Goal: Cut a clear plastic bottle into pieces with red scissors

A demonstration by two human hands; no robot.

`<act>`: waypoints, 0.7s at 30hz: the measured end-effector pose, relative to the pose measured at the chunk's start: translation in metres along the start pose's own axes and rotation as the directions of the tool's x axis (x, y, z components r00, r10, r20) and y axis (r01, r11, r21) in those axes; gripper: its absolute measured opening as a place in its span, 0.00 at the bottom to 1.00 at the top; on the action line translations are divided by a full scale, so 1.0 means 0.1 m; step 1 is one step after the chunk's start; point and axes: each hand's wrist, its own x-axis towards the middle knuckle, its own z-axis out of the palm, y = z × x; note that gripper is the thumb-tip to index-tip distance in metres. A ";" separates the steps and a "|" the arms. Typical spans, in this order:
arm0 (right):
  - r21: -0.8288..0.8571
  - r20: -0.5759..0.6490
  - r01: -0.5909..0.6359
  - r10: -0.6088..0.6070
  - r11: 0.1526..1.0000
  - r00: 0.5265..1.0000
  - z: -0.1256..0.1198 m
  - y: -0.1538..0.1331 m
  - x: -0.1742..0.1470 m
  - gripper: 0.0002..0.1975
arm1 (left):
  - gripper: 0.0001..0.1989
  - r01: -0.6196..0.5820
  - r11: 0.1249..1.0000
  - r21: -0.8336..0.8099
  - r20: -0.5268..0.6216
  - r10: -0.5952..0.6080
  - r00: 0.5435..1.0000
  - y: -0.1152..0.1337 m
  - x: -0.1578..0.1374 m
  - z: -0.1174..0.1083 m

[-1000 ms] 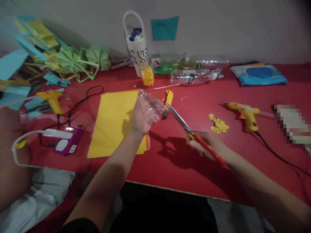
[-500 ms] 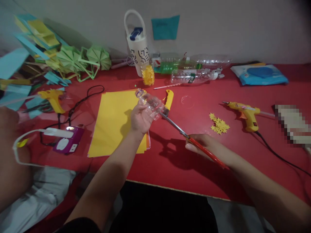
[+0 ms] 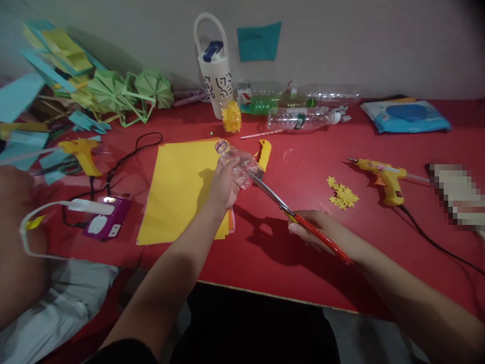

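Observation:
My left hand is wrapped round a clear plastic bottle, its neck pointing up and left. In my right hand is a pair of scissors with red handles. The blades reach up and left, their tips at the bottle's lower end; whether they are inside the plastic I cannot tell. Beneath my left forearm lies a stack of yellow paper. Just behind the bottle is a yellow-handled cutter, its lower part partly hidden.
Yellow glue guns lie at the right and left, with cords across the red table. Small yellow stars are heaped at right. Plastic bottles and a white tumbler line the wall. Someone sits at the left.
The bottle and my left hand have shifted slightly right and turned a little. The scissors stay at the bottle's lower end, their handles slightly differently angled.

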 end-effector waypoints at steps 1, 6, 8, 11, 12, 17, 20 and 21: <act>0.008 0.002 -0.004 0.004 1.000 1.000 0.01 0.00 0.00 0.30 | 0.11 0.003 1.000 -0.003 0.000 -0.003 1.000 -0.01 0.00 0.00; 0.008 -0.002 0.001 -0.001 1.000 1.000 0.06 0.07 0.02 0.30 | 0.13 0.031 0.999 0.007 -0.019 -0.031 0.999 -0.06 -0.03 0.02; 0.021 0.003 -0.002 0.002 1.000 1.000 0.07 0.09 0.02 0.30 | 0.13 0.032 0.999 0.017 -0.020 -0.032 0.999 -0.08 -0.05 0.03; 0.053 0.004 -0.010 0.009 0.999 1.000 0.08 0.10 0.03 0.31 | 0.14 0.028 0.999 0.025 -0.016 -0.028 0.999 -0.08 -0.07 0.05; 0.059 0.005 -0.010 0.010 0.998 1.000 0.09 0.10 0.03 0.31 | 0.14 0.025 0.999 0.025 -0.017 -0.025 1.000 -0.08 -0.08 0.06; 0.079 0.001 -0.022 0.022 0.997 1.000 0.10 0.09 0.03 0.32 | 0.15 -0.003 1.000 0.017 -0.026 0.004 1.000 -0.08 -0.09 0.07; 0.100 0.015 -0.028 0.026 0.995 1.000 0.10 0.09 0.03 0.32 | 0.16 -0.002 0.999 0.036 -0.022 0.003 1.000 -0.08 -0.09 0.06; 0.100 0.016 -0.026 0.025 0.995 1.000 0.09 0.09 0.03 0.31 | 0.16 0.002 0.999 0.046 -0.020 -0.002 1.000 -0.08 -0.09 0.06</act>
